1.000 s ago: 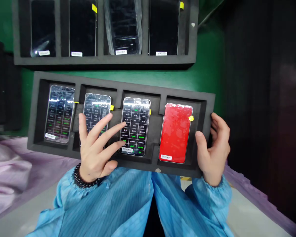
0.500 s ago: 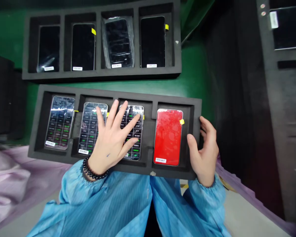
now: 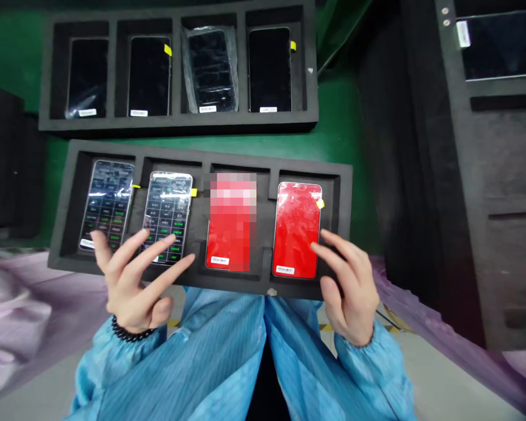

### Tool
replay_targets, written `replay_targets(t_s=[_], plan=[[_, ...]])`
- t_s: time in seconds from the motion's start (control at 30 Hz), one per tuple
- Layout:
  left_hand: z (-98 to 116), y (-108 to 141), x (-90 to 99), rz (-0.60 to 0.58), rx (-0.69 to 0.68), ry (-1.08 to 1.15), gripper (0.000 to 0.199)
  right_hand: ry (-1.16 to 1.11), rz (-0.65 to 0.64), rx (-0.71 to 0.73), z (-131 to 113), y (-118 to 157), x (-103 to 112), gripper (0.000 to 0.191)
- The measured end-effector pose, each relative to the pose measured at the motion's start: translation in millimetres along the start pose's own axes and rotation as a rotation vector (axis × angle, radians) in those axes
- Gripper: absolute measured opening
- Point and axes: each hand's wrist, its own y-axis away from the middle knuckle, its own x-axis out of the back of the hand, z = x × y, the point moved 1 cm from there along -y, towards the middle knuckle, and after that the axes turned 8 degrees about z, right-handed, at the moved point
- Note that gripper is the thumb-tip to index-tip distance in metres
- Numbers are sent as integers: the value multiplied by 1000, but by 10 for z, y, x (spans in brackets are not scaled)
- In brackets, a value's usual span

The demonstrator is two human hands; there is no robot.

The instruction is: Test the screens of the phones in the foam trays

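A black foam tray [image 3: 234,282] with compartments lies in front of me, holding smartphones in a row. The leftmost phone [image 3: 109,202] and the second phone [image 3: 169,202] display dark grids with green text. Red fills the screens of the third phone [image 3: 228,228], partly blurred by pixels, and the rightmost phone [image 3: 297,231], which has a yellow tab. My left hand [image 3: 135,286], fingers spread, hovers over the lower part of the second phone; whether it touches the glass I cannot tell. My right hand [image 3: 350,286] is open, its fingertips at the right edge of the rightmost phone.
Behind stands another foam tray [image 3: 179,126] with several dark-screened phones, one in a clear plastic bag [image 3: 211,70]. Dark foam blocks [image 3: 2,161] are stacked at the left. At the right is a further tray [image 3: 460,128] with a device in it. The table is green [image 3: 333,137].
The third phone's screen has turned from the dark grid to red. My left hand has moved left and toward me; my right hand has left the tray's right edge for the rightmost phone.
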Motion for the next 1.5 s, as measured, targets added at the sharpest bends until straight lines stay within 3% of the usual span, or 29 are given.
replay_targets(t_s=[0.1, 0.33, 0.6, 0.83, 1.5], plan=[[62, 48, -34, 141, -88, 50, 53, -10, -68, 177, -82, 103, -42, 34], [68, 13, -139, 41, -165, 115, 55, 69, -46, 301, -72, 150, -126, 25], [63, 31, -161, -3, -152, 128, 59, 165, -100, 344, -126, 108, -135, 25], [99, 36, -138, -145, -43, 74, 61, 234, -190, 358, -120, 93, -148, 33], [69, 48, -198, -125, -129, 80, 69, 261, -194, 385, -122, 110, -148, 35]])
